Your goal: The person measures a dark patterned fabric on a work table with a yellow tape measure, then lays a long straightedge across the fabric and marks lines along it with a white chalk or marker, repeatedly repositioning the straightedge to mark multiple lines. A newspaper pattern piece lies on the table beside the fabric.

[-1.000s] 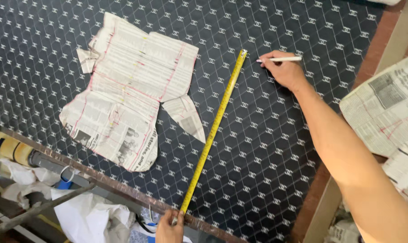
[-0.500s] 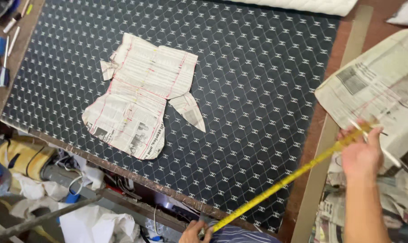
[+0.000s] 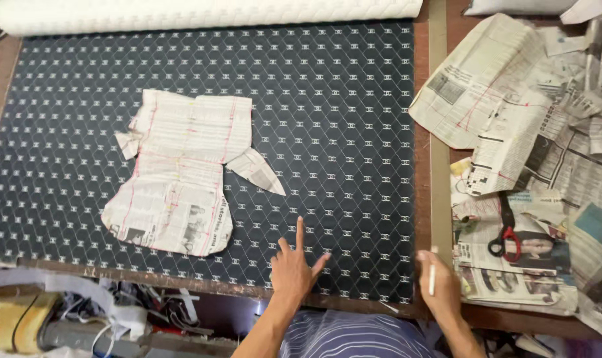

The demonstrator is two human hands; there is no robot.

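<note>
Left hand (image 3: 294,268) laid flat on the dark quilted fabric (image 3: 334,119), fingers spread wide, index finger pointing toward 12 o'clock; nothing held. Positioned at roughly 6 o'clock of the fabric, just inside its near edge.

Right hand (image 3: 440,285) at the fabric's near right corner, about 3 o'clock from the left hand and apart from it. Closed around a slim white marking stick (image 3: 432,275), held nearly upright with the tip toward 12 o'clock. Hand over the wooden table edge (image 3: 439,166), at the border between fabric and bare strip.

Newspaper pattern piece (image 3: 181,172) lying flat on the fabric at about 10 o'clock from the left hand, well apart from it; red lines visible across its surface.

White quilted roll (image 3: 208,13) along the far edge of the fabric at 12 o'clock.

Loose newspaper sheets (image 3: 513,113) piled on the table at 2 o'clock from the right hand. Scissors (image 3: 506,235) with red and black handles resting on those sheets, near the right hand at about 2 o'clock, not touching it.
</note>
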